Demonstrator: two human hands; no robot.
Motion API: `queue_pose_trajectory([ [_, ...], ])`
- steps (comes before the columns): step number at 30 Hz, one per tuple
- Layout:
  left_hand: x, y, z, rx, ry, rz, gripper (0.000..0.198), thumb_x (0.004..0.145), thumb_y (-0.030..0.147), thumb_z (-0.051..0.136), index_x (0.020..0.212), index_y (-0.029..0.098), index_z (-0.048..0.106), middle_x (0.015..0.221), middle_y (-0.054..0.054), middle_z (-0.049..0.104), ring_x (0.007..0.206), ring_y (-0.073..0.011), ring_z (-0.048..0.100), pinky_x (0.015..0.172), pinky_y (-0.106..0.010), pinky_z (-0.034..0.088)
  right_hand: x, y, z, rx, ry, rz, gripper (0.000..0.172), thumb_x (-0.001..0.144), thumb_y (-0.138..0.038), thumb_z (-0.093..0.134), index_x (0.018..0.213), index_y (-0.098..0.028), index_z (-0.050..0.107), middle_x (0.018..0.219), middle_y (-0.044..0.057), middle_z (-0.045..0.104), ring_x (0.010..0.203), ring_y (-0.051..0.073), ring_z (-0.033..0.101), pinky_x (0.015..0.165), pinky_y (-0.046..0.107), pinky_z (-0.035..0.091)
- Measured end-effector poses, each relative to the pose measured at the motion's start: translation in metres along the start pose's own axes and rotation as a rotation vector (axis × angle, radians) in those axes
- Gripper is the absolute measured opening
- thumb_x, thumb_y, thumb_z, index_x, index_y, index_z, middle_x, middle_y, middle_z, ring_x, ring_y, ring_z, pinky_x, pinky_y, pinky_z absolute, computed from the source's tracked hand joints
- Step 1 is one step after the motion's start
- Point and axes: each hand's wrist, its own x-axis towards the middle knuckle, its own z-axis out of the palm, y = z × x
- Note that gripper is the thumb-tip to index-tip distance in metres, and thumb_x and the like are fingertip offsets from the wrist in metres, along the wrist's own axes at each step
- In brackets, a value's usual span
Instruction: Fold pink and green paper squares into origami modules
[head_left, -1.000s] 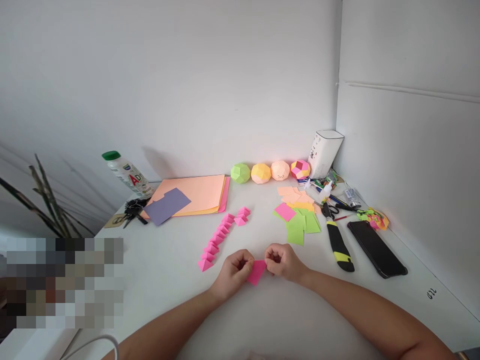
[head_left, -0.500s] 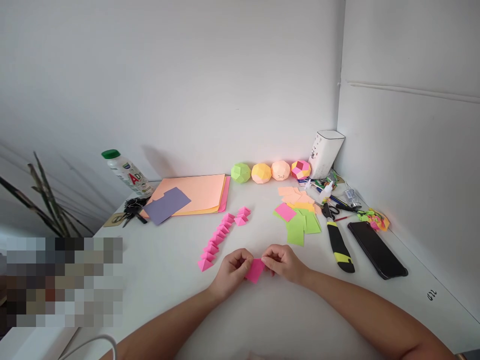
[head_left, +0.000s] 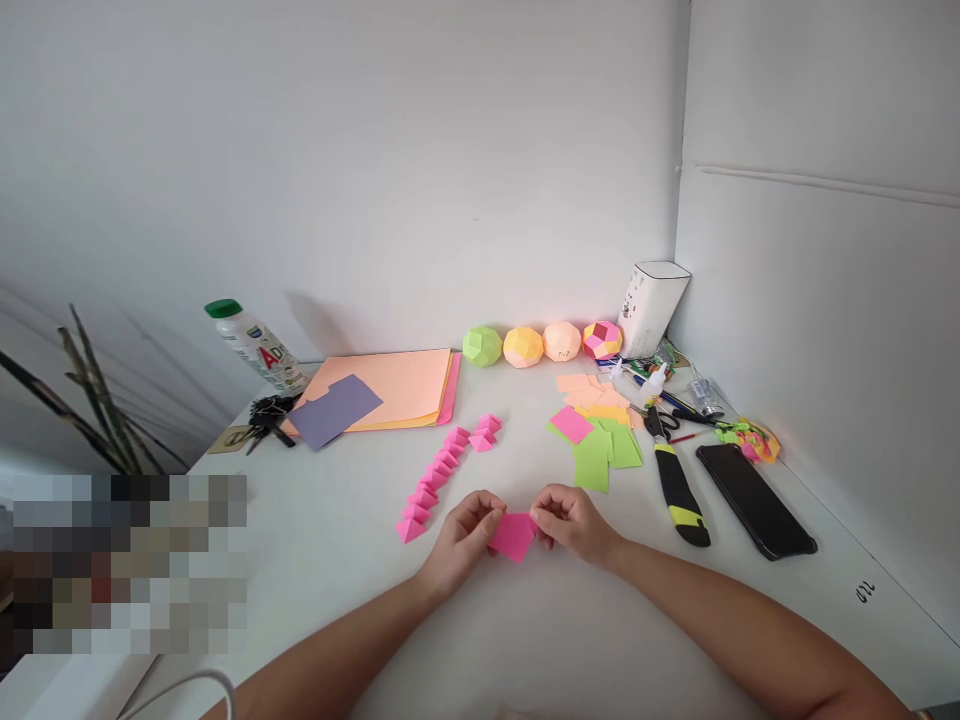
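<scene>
A pink paper piece is stretched between both hands over the white table, one corner pointing toward me. My left hand pinches its left corner between thumb and fingers. On the opposite corner, my right hand has a similar pinch. Just beyond my left hand runs a slanting row of folded pink paper units, with a shorter group of the same pink units near its far end. Green paper squares, a flat pink square and peach paper pieces lie past my right hand.
Several faceted paper balls line the wall beside a white box. Large peach sheets and a purple sheet lie left, near a bottle and keys. A black-yellow cutter and a phone are right.
My hands have moved slightly apart. More of the pink paper shows between them, now wider than before.
</scene>
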Motion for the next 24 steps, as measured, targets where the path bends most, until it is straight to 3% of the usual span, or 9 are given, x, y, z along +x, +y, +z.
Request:
queue_pose_trajectory([
  [4,-0.0005,0.0016,0.0019,0.110,-0.024,-0.034,0.030,0.079,0.046,0.057,0.072,0.017,0.051,0.060,0.004,0.048,0.053,-0.0095,0.043,0.051,-0.022,0.036,0.0004,0.0005,0.0005,-0.019,-0.007,0.001,0.016,0.082,-0.029,0.055,0.074,-0.015,0.056,0.057,-0.002,0.056,0.049,0.009,0.051,0.049,0.022,0.043],
  [12,-0.0009,0.0035,0.0030,0.122,0.003,-0.041,0.031,0.079,0.047,0.057,0.073,0.017,0.054,0.060,0.003,0.051,0.051,-0.0095,0.044,0.049,-0.022,0.037,0.0008,0.0012,0.0010,-0.041,0.002,0.009,0.021,0.082,-0.036,0.055,0.075,-0.016,0.057,0.060,-0.001,0.056,0.051,0.010,0.051,0.050,0.023,0.045],
  [24,0.0015,-0.0004,0.0024,0.153,0.014,-0.006,0.031,0.079,0.045,0.058,0.086,0.016,0.068,0.064,-0.002,0.064,0.052,-0.0127,0.052,0.050,-0.025,0.043,0.0019,0.0078,-0.0003,-0.038,0.033,0.011,0.023,0.083,-0.039,0.056,0.085,-0.016,0.059,0.059,-0.002,0.056,0.048,0.010,0.052,0.045,0.020,0.037],
])
